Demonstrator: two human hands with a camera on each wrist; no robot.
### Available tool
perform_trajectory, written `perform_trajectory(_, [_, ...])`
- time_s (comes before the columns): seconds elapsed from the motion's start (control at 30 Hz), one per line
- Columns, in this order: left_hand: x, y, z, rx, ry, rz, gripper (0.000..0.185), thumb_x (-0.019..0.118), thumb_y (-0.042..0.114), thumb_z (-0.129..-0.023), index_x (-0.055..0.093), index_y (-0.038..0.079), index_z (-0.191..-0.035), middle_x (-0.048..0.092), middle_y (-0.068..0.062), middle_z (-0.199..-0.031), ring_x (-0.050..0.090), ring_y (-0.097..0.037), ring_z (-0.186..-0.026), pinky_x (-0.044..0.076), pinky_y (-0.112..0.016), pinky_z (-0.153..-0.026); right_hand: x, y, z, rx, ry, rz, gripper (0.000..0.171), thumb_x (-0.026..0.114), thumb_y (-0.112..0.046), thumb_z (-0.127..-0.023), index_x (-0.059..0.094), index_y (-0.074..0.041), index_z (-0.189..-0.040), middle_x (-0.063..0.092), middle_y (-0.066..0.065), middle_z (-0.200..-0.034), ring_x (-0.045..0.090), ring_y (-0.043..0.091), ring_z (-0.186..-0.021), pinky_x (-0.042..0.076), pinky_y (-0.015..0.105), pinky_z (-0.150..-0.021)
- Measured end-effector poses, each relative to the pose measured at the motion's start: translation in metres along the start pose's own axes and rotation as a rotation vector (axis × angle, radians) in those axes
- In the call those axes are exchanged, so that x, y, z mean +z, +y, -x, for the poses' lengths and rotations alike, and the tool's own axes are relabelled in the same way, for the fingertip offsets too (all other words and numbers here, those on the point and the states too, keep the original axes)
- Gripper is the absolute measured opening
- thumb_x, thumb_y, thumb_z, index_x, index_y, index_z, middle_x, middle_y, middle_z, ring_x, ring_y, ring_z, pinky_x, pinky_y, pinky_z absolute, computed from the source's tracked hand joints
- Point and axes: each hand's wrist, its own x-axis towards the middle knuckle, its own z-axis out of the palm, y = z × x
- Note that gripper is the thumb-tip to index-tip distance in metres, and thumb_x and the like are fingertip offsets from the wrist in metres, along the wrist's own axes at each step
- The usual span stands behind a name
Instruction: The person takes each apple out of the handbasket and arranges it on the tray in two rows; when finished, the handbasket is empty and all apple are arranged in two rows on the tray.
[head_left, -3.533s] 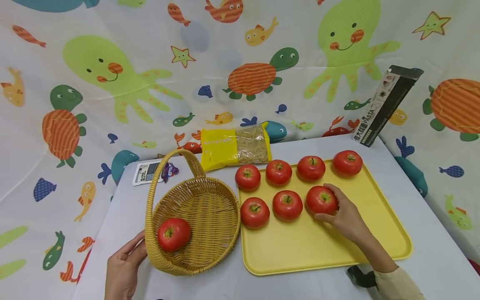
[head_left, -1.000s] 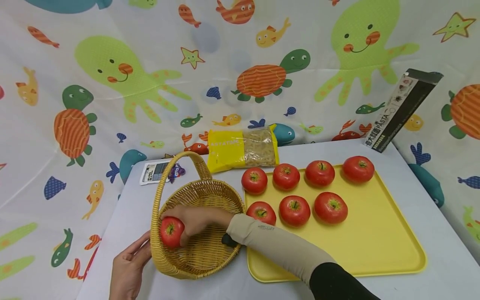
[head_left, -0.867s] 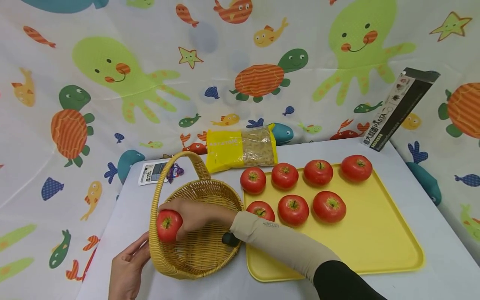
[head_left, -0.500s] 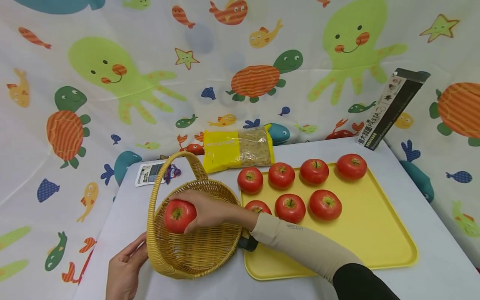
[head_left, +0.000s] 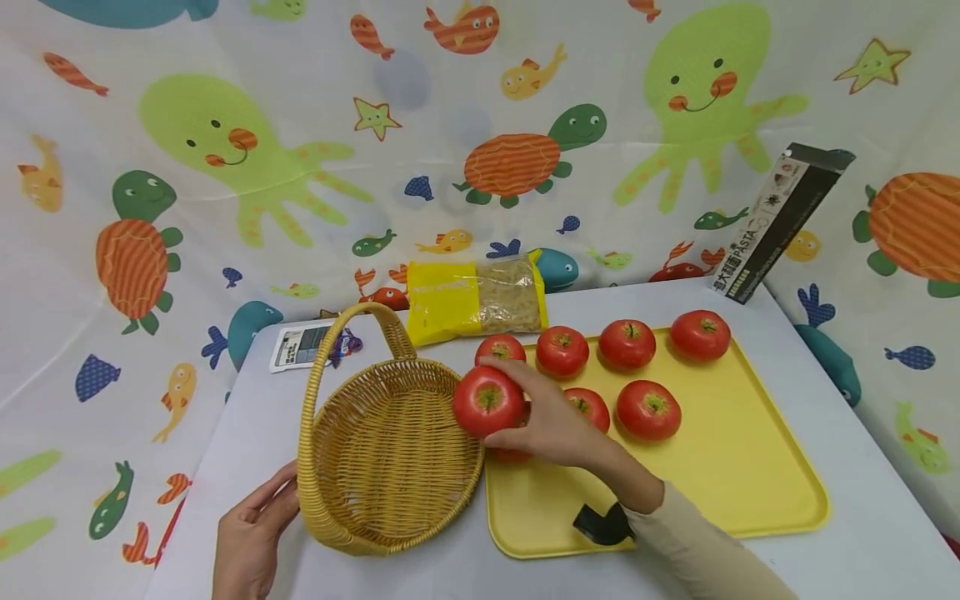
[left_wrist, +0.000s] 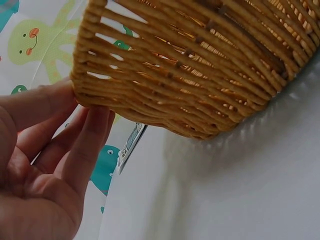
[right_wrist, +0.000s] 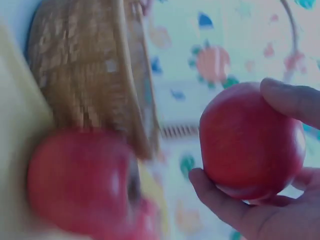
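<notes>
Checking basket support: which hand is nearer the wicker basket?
Left. The left hand touches the wicker basket at its near-left rim; the right hand holds a tomato beside it.

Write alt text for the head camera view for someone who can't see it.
A right hand holds a red tomato above the near left corner of a yellow tray carrying more tomatoes. The left hand touches an empty wicker basket beside the tray.

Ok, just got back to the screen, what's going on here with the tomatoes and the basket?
The right hand grips one tomato in the air, between the wicker basket and the yellow tray. The left hand rests its fingers against the basket's outer wall. The basket holds nothing. More tomatoes sit on the tray; a yellow pasta bag lies behind.
</notes>
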Motion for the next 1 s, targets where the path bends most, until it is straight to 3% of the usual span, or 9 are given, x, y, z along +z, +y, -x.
perform_trajectory(0.2, [0.0,0.001,0.001,-0.027,0.006,-0.042,0.043,0.076,-0.003,-0.089,0.071,0.01,-0.129,0.075,0.014,-0.104,0.071,-0.001,-0.099,0.059,-0.022,-0.083,-0.064,0.025,0.05,0.121,0.27,0.06,0.087,0.087,-0.018,-0.083,0.039,-0.019,-0.156,0.046,0.014,-0.146,0.048,0.038,-0.128,0.058,0.053,-0.093])
perform_trajectory(0.3, [0.001,0.002,0.001,-0.029,0.004,-0.039,0.043,0.076,-0.003,-0.089,0.071,0.01,-0.13,0.075,0.013,-0.105,0.071,-0.002,-0.1,0.059,-0.022,-0.084,-0.099,0.042,0.074,0.183,0.396,0.122,0.089,0.085,-0.017,-0.085,0.033,-0.014,-0.158,0.042,0.02,-0.147,0.044,0.044,-0.128,0.06,0.036,-0.087])
perform_trajectory(0.37, [0.0,0.002,0.0,-0.025,-0.007,-0.028,0.04,0.076,-0.002,-0.089,0.074,0.015,-0.125,0.075,0.013,-0.105,0.071,-0.002,-0.099,0.06,-0.022,-0.083,-0.119,0.055,0.087,0.234,0.459,0.153,0.092,0.083,-0.018,-0.087,0.028,-0.011,-0.16,0.039,0.025,-0.149,0.041,0.048,-0.13,0.057,0.02,-0.081])
perform_trajectory(0.47, [-0.001,0.001,0.0,-0.005,-0.026,-0.008,0.034,0.077,-0.001,-0.089,0.078,0.019,-0.117,0.075,0.012,-0.103,0.071,-0.003,-0.099,0.06,-0.022,-0.081,-0.142,0.078,0.1,0.329,0.52,0.191,0.094,0.081,-0.02,-0.089,0.021,-0.007,-0.161,0.035,0.03,-0.151,0.037,0.052,-0.131,0.049,0.007,-0.072])
perform_trajectory(0.53, [-0.002,0.0,0.0,0.012,-0.032,-0.003,0.031,0.078,0.001,-0.088,0.079,0.021,-0.112,0.075,0.013,-0.102,0.072,-0.002,-0.098,0.06,-0.022,-0.08,-0.151,0.091,0.107,0.39,0.53,0.22,0.096,0.08,-0.022,-0.091,0.018,-0.005,-0.162,0.033,0.032,-0.152,0.035,0.054,-0.133,0.056,0.015,-0.076])
perform_trajectory(0.6, [-0.003,0.0,0.0,0.03,-0.033,0.008,0.031,0.078,0.0,-0.088,0.079,0.02,-0.112,0.076,0.012,-0.101,0.072,-0.002,-0.097,0.06,-0.022,-0.079,-0.155,0.102,0.111,0.436,0.526,0.235,0.096,0.079,-0.024,-0.091,0.016,-0.002,-0.161,0.032,0.034,-0.153,0.033,0.055,-0.133,0.061,0.036,-0.086])
perform_trajectory(0.73, [-0.003,0.0,0.001,0.037,-0.03,0.021,0.031,0.077,-0.001,-0.089,0.079,0.023,-0.108,0.076,0.012,-0.1,0.072,-0.002,-0.096,0.06,-0.021,-0.078,-0.157,0.116,0.12,0.513,0.501,0.249,0.098,0.078,-0.029,-0.092,0.014,0.002,-0.16,0.029,0.038,-0.152,0.031,0.058,-0.134,0.046,0.072,-0.097])
perform_trajectory(1.0, [0.001,0.0,0.0,-0.001,0.014,-0.012,0.034,0.076,-0.002,-0.09,0.077,0.02,-0.115,0.075,0.013,-0.099,0.072,-0.002,-0.095,0.06,-0.021,-0.079,-0.161,0.134,0.136,0.582,0.471,0.261,0.101,0.077,-0.036,-0.091,0.014,0.006,-0.159,0.029,0.04,-0.15,0.03,0.06,-0.131,0.045,0.073,-0.097])
